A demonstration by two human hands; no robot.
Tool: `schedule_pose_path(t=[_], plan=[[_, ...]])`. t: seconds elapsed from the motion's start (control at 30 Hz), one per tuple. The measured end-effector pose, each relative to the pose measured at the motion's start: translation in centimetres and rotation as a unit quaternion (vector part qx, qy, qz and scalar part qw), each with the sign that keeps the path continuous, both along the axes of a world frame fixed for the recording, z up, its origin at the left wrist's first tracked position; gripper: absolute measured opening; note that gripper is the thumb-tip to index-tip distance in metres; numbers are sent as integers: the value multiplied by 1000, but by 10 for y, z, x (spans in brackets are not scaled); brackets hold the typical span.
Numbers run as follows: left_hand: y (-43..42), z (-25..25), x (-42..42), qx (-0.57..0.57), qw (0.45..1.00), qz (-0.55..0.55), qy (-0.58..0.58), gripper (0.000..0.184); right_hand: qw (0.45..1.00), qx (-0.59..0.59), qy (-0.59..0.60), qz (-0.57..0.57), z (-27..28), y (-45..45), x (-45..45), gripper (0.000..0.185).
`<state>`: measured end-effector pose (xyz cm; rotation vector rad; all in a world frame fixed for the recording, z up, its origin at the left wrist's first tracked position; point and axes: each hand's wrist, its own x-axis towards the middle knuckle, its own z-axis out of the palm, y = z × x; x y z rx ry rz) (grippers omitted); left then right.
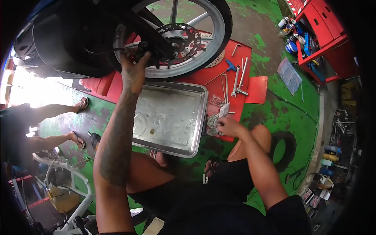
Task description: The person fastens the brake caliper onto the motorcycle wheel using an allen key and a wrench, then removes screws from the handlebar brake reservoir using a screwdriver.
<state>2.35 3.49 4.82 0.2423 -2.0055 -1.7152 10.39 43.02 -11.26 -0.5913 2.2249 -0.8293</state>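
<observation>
On my feed, daylight burns out white at left, and glare sits on the shallow silver metal tray [168, 107]. My fisheye view curves toward black edges.

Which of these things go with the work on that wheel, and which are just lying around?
Probably in use:
wheel, by the left hand
rag, at the right hand
wrench
blue-handled tool
metal tray

Probably just lying about:
loose tire
plastic sheet on the floor
</observation>
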Motion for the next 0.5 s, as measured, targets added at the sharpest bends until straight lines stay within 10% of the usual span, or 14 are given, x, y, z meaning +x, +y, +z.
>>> schedule_pose_path(t=[0.5], plan=[[-5,3,-1,-39,998,14,47,58,943,54,268,-192,9,-27,14,21]])
